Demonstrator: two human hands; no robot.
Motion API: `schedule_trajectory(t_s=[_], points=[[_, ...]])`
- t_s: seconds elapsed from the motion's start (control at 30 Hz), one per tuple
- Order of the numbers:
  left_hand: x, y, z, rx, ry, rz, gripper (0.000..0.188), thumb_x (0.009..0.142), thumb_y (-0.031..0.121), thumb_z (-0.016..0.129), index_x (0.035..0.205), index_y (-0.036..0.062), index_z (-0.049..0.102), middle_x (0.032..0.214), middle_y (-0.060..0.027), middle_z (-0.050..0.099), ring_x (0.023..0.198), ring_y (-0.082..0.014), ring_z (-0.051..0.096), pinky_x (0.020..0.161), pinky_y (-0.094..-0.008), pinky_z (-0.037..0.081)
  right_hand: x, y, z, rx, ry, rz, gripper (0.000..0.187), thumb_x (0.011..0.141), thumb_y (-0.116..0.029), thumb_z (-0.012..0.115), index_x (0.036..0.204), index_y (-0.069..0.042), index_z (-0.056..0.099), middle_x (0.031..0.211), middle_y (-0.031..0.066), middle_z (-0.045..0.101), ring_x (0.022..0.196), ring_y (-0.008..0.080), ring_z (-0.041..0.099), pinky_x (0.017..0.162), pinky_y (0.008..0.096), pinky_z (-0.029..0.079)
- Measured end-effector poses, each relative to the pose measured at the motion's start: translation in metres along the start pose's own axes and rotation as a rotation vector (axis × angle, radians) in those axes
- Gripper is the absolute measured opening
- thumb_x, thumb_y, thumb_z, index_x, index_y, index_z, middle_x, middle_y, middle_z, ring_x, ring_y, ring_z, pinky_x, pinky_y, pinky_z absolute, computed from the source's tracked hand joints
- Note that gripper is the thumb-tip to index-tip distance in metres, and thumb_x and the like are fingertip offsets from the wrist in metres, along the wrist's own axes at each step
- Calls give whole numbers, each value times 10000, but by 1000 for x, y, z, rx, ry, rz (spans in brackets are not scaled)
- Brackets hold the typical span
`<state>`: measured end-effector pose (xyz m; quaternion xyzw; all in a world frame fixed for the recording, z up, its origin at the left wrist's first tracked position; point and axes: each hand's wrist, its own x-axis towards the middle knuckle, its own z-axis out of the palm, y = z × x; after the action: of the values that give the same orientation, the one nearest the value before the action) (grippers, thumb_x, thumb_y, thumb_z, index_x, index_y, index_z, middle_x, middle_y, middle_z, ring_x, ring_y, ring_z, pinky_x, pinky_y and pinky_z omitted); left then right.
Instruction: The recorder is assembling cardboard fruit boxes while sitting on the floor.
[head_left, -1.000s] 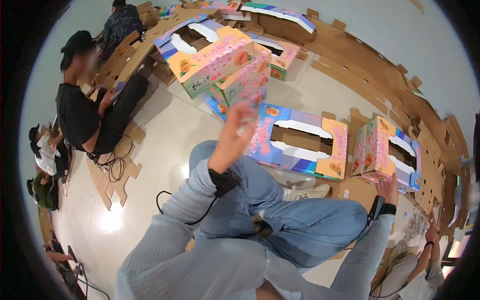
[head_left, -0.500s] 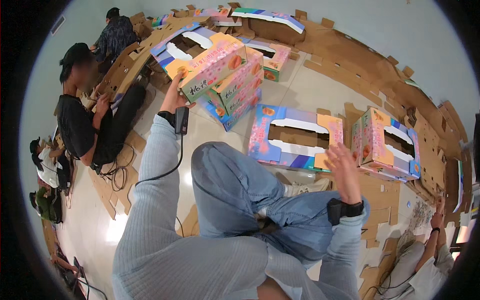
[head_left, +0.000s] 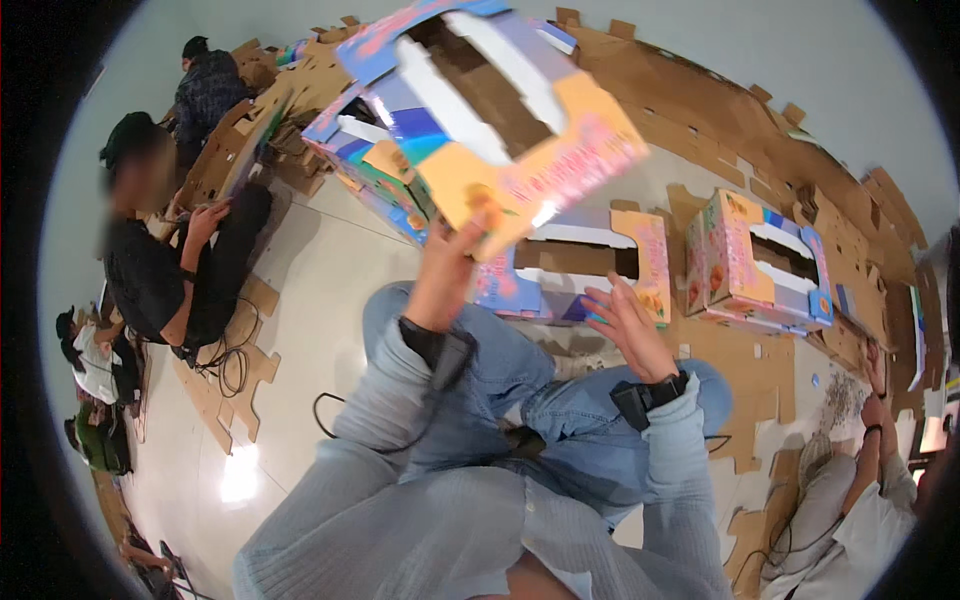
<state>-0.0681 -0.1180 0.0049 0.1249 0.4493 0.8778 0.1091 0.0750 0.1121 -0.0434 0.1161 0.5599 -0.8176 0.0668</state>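
Observation:
My left hand [head_left: 447,268] grips the near corner of a colourful fruit carton [head_left: 590,135], thumb on its orange top. The carton is raised and tilted in front of me, a long opening with white flaps in its top. Below it, a second carton [head_left: 655,255] of the same kind rests on the floor by my knees, partly covered by the raised one. My right hand [head_left: 636,328] holds nothing; its fingers are spread at the near side of that floor carton. Whether they touch it I cannot tell.
More cartons [head_left: 360,150] are stacked at the left, partly behind the raised one. On the right stand stacked cartons [head_left: 725,260]. Flattened brown cardboard [head_left: 690,115] lines the wall. A person in black [head_left: 145,250] sits at the left; another person [head_left: 850,520] is at the lower right.
My left hand has lifted the top carton off the left stack and swung it right, over the floor carton. My right hand has shifted slightly left and down.

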Motion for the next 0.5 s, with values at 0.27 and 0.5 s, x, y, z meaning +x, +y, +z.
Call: schedule_trajectory(t_s=[0.27, 0.5], points=[[-66, -108, 88, 155, -79, -211, 814, 884, 192, 659, 1430, -23, 95, 1288, -155, 462, 1193, -205, 480, 995, -328, 406, -10, -11, -16, 369, 173, -180, 546, 947, -469, 505, 1357, -134, 373, 1290, 47, 502, 1173, 175, 497, 954, 379, 416], [-86, -119, 63, 561, -547, -350, 702, 903, 244, 628, 1427, 3, 226, 1244, -153, 527, 1153, -228, 518, 984, -344, 402, -25, -47, -83, 92, 393, -58, 507, 901, -452, 583, 1275, -128, 472, 1130, 4, 590, 979, 122, 573, 827, 298, 461]])
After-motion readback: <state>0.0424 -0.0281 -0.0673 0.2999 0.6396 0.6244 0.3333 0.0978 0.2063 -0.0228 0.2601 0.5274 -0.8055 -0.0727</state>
